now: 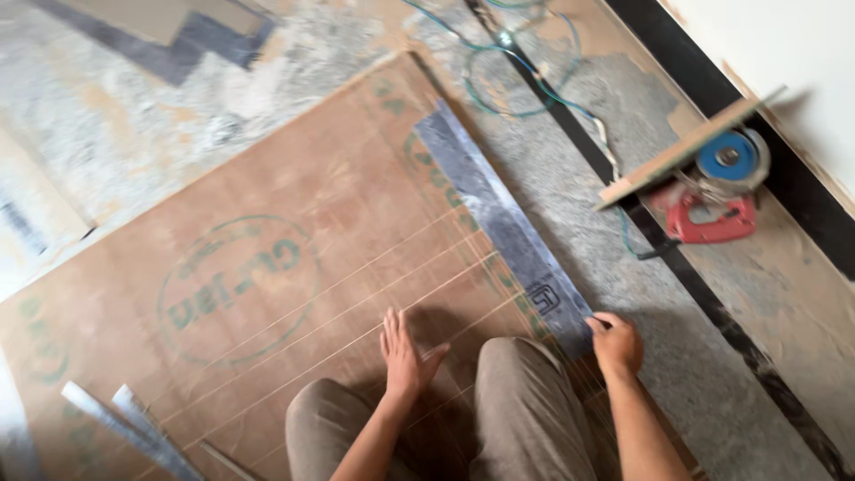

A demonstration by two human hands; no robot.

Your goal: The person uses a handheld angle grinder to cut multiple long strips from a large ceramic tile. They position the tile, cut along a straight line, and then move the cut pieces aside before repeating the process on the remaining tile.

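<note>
The person is kneeling on a plywood sheet [267, 267], left hand [403, 356] lying flat and open on it, right hand [616, 343] pinching the near end of a grey metal straightedge [499, 218] lying along the sheet's right edge. Probably best keeping that flat palm pressing down so nothing's sliding.

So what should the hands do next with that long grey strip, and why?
Probably nudge the grey strip sideways so that its edge meets one of the thin lines scored on the plywood sheet. The right hand pinches the strip's near end, the left hand lies flat on the sheet, and the strip lies along the sheet's right edge, across the lines' ends.
</note>
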